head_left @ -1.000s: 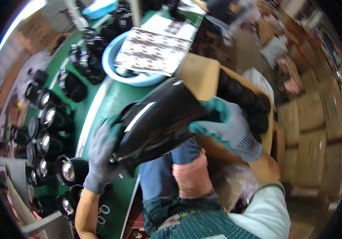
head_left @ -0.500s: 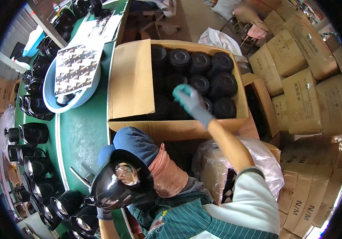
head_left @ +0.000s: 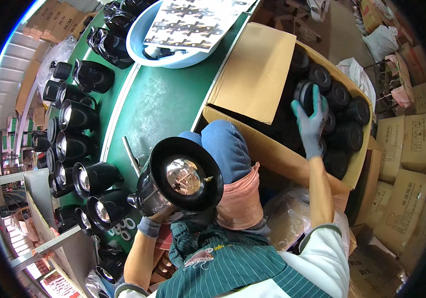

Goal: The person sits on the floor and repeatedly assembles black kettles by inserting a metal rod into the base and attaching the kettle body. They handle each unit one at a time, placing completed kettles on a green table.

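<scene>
My left hand (head_left: pixel 161 215) supports a glossy black jug (head_left: pixel 148 191) from below, and most of its fingers are hidden under it. The jug is tilted with its wide mouth toward me, showing a shiny metal inside; a metal lever sticks out at its side. My right hand (head_left: pixel 311 121), in a grey glove with teal fingers, reaches into an open carton (head_left: pixel 282 144). Its thumb and fingers are around a black round cylindrical piece (head_left: pixel 303 93). Several similar black pieces (head_left: pixel 341 94) fill the carton in rows.
On the green table (head_left: pixel 148 104) to my left stand several black jugs (head_left: pixel 77 115). A light blue basin (head_left: pixel 183 62) with printed sheets (head_left: pixel 188 25) on top sits at the far side. Stacked cartons (head_left: pixel 406 198) line the right, and a plastic-wrapped box (head_left: pixel 287 218) is by my legs.
The view has turned, so the scene appears shifted. My right hand has gone from above the carton's pieces to around one of them. My left hand still holds the jug.
</scene>
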Action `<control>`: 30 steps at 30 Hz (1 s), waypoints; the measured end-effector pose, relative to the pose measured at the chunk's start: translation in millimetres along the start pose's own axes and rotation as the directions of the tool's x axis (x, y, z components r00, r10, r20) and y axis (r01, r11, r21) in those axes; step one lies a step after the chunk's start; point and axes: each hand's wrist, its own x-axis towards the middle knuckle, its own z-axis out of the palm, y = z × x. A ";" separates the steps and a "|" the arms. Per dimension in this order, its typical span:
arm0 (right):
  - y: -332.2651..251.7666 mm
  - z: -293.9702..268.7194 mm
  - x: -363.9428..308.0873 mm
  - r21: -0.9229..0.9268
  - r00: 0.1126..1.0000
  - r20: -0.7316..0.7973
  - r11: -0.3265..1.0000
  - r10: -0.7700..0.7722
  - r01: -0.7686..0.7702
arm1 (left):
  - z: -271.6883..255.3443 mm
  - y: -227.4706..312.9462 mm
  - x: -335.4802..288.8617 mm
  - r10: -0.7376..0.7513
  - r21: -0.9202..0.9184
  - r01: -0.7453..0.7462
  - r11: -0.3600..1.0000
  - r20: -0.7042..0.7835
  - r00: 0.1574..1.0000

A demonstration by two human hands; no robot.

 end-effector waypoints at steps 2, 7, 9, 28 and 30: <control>-93.7 -41.4 -37.4 0.866 0.923 0.318 0.463 -0.219 -0.189 | 4.9 -1.5 4.1 0.018 -0.015 -0.017 1.000 0.032 0.999; -200.0 -82.3 -86.8 0.881 0.609 0.333 0.468 -0.720 0.071 | 5.8 8.7 -0.5 0.055 -0.014 -0.054 0.998 0.179 0.982; -204.8 -82.4 -103.9 0.886 0.597 0.328 0.457 -0.732 0.074 | -1.3 13.6 -7.6 0.062 -0.007 -0.063 0.998 0.264 0.962; -242.8 -88.3 -186.3 0.785 0.679 0.617 0.254 -0.397 -0.565 | -77.8 -15.8 -39.6 0.329 0.028 -0.329 0.944 -0.156 0.931; -237.4 -79.0 -188.3 0.775 0.688 0.631 0.248 -0.359 -0.582 | -65.1 24.8 -46.8 0.527 0.453 -0.396 0.798 -0.208 0.824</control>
